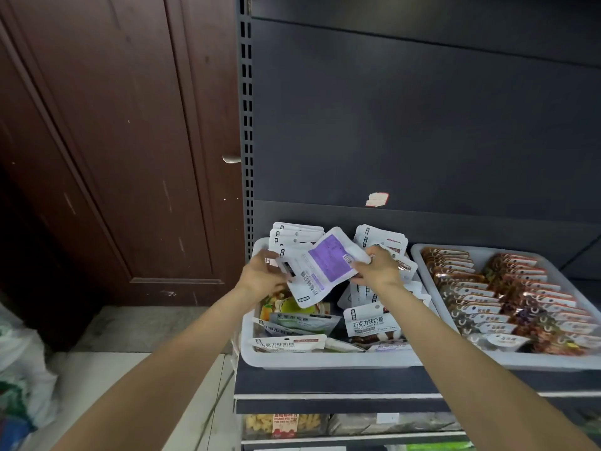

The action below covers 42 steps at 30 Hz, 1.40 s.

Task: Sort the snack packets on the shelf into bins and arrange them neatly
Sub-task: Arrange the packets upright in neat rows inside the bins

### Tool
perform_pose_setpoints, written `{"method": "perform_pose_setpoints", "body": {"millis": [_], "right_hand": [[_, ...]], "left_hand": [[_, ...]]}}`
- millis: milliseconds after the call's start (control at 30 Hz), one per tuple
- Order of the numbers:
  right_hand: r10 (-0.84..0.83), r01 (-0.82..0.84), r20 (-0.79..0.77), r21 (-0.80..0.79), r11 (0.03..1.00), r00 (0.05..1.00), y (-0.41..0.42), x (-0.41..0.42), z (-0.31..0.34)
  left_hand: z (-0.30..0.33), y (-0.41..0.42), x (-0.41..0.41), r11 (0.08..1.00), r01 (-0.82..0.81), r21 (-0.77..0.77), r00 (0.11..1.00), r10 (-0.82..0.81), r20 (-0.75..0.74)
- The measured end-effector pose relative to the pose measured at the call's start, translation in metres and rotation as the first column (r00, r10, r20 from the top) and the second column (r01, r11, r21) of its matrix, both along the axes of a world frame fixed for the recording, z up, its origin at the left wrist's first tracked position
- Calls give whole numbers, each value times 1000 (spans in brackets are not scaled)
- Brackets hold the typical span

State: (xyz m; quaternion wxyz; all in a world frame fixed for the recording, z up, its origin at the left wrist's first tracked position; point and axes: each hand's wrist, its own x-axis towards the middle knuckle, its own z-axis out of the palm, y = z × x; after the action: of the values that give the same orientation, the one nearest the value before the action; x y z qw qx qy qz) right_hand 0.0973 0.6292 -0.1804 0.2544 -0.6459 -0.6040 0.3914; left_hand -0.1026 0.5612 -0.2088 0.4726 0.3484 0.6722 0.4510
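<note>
Purple-and-white packet (325,268) pinched between left hand (264,275) and right hand (377,267) (above white bin (325,361)).

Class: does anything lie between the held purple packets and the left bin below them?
Nothing visible. Both hands, left hand and right hand, hold the purple packets directly over the left bin, above its loose packets.

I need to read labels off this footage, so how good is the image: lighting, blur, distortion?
Head view: dim, even light with no hard shadows; wide-angle bending bows the brown door and shelf upright; large print on the chocolate packet reads, while small print on the purple-labelled packet, held by left hand and right hand, is soft; the right bin packets blur toward the edge.
</note>
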Motion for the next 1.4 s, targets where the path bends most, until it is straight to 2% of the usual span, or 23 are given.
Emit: {"method": "perform_pose_setpoints", "body": {"millis": [67, 100, 167, 233, 300, 367, 467, 533, 567, 600, 633, 667, 700, 733, 767, 833, 967, 1167, 1300, 1400], "right_hand": [[158, -170, 316, 10, 985, 936, 0, -3, 0], [207, -236, 367, 37, 971, 907, -4, -6, 2], [334, -371, 308, 69, 926, 891, -13, -17, 6], [487, -502, 219, 17, 864, 845, -22, -28, 9], [566, -574, 177, -11, 819, 805, -28, -38, 11], [570, -583, 196, 13, 812, 798, -29, -42, 11], [473, -472, 118, -37, 881, 873, -23, -39, 13], [408, -415, 200, -5, 910, 891, -16, -31, 13], [396, -419, 282, 26, 907, 874, -14, -28, 12], [395, -437, 362, 37, 899, 844, -13, -25, 11], [410, -462, 430, 19, 886, 804, -12, -23, 8], [433, -489, 478, -8, 872, 764, -12, -21, 5], [454, -509, 506, -35, 860, 733, -12, -20, 2], [476, -524, 523, -65, 849, 707, -12, -19, -1], [495, -533, 536, -95, 841, 684, -12, -19, -3], [488, -513, 539, -118, 850, 686, -9, -19, -9], [389, -468, 601, -28, 883, 699, -5, -19, -7], [493, -541, 423, -9, 841, 760, -5, -21, 7], [312, -398, 458, 102, 912, 832, -6, -15, 8], [137, -240, 425, 200, 950, 895, -7, -6, 10]], "left_hand": [[3, 0, -4, 995, -102, 18, 993, 101, 67], [5, -1, -5, 991, -130, 33, 986, 126, 108], [12, -2, -3, 990, -127, 63, 974, 113, 198], [16, -2, 3, 992, -83, 100, 969, 57, 241], [20, 0, 12, 986, -31, 163, 962, -14, 271], [23, 2, 19, 973, 26, 230, 945, -99, 313], [23, 4, 24, 953, 115, 279, 936, -198, 291], [19, 5, 24, 952, 110, 287, 964, -172, 203], [14, 4, 21, 953, 116, 281, 982, -153, 114], [10, 4, 18, 954, 149, 261, 989, -140, -53], [4, 4, 12, 956, 214, 200, 942, -147, -301], [-2, 4, 6, 955, 276, 107, 821, -176, -544], [-6, 3, 2, 951, 307, 22, 689, -207, -695], [-9, 2, -2, 945, 325, -30, 627, -239, -741], [-10, 2, -3, 939, 341, -53, 635, -272, -723], [-13, 2, -2, 932, 359, -48, 708, -306, -637], [-11, 3, 4, 943, 332, -11, 768, -277, -577], [8, 11, 11, 943, 274, 188, 828, -132, -545], [21, 15, 17, 937, 181, 299, 882, -20, -471], [18, 14, 18, 955, 90, 283, 870, 63, -489]]}}
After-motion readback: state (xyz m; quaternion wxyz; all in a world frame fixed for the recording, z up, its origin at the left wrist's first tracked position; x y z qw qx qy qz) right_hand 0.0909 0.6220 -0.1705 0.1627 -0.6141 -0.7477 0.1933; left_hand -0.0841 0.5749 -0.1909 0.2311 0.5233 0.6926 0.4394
